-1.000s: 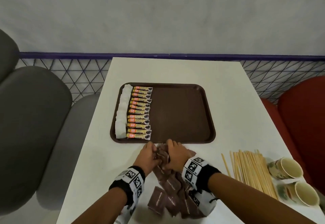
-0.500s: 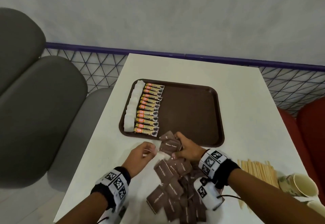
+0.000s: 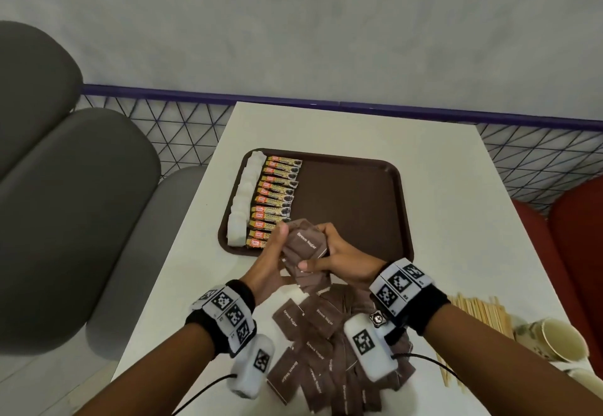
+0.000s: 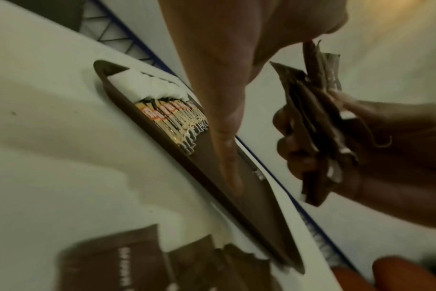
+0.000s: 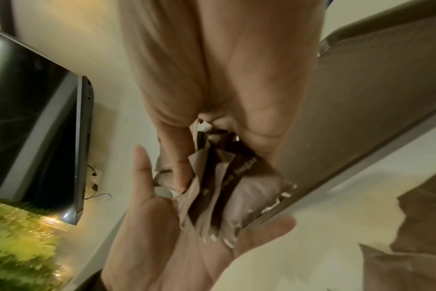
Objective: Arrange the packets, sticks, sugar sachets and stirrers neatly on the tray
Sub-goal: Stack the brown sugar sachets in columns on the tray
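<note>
A bunch of brown sugar sachets hangs just above the front edge of the brown tray. My right hand grips the bunch, thumb on the near side and fingers on the far side. My left hand lies flat against the bunch's left side with straight fingers, palm open. More brown sachets lie in a loose pile on the table under my wrists. White sachets and orange coffee sticks fill two neat columns on the tray's left. Wooden stirrers lie at the right.
Two paper cups lie by the stirrers at the table's right corner. The tray's middle and right show bare brown surface. Grey seats stand to the left, red seats to the right, and a mesh rail runs behind the table.
My right hand has lifted the gathered sachets off the table pile toward the tray's front edge. My left hand, apart half a second ago, now lies against the bunch.
</note>
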`<act>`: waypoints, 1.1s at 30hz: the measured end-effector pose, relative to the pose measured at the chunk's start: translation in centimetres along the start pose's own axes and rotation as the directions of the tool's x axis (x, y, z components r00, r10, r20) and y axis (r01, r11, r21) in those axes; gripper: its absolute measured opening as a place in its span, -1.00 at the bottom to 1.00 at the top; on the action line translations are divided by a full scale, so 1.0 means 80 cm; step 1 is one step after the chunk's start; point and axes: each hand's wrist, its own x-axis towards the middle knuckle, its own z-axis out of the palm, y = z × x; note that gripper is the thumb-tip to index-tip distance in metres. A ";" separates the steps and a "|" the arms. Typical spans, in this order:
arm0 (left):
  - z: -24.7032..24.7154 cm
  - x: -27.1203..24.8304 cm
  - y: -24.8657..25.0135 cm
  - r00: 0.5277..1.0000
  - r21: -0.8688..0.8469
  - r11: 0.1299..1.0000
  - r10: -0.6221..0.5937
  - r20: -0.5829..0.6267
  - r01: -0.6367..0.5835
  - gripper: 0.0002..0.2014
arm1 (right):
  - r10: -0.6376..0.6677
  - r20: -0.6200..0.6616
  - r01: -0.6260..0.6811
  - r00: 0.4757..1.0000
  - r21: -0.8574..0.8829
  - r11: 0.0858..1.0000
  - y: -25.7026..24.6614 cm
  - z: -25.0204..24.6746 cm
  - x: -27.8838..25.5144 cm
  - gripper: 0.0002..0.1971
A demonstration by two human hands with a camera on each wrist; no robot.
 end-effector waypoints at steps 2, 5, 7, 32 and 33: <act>0.011 -0.002 0.007 0.998 -0.169 0.984 -0.049 0.048 0.056 -0.45 | -0.018 0.009 0.018 1.000 0.046 0.999 -0.003 0.009 0.007 -0.44; 0.011 0.000 0.011 0.998 -0.284 0.958 -0.034 0.056 0.049 -0.55 | -0.035 0.031 0.035 0.999 -0.007 0.999 -0.006 0.015 0.015 -0.46; 0.007 0.001 0.014 0.996 -0.311 0.948 -0.044 0.082 0.068 -0.54 | -0.040 0.046 0.042 0.998 -0.059 0.997 -0.007 0.018 0.019 -0.46; -0.027 0.021 0.026 0.995 -0.202 0.979 0.001 -0.099 -0.021 -0.47 | -0.152 -0.204 0.173 0.967 0.089 0.981 0.005 -0.003 0.052 -0.88; -0.031 0.023 0.027 0.996 -0.202 0.979 -0.003 -0.090 -0.016 -0.47 | -0.143 -0.212 0.169 0.967 0.107 0.980 0.004 -0.007 0.055 -0.86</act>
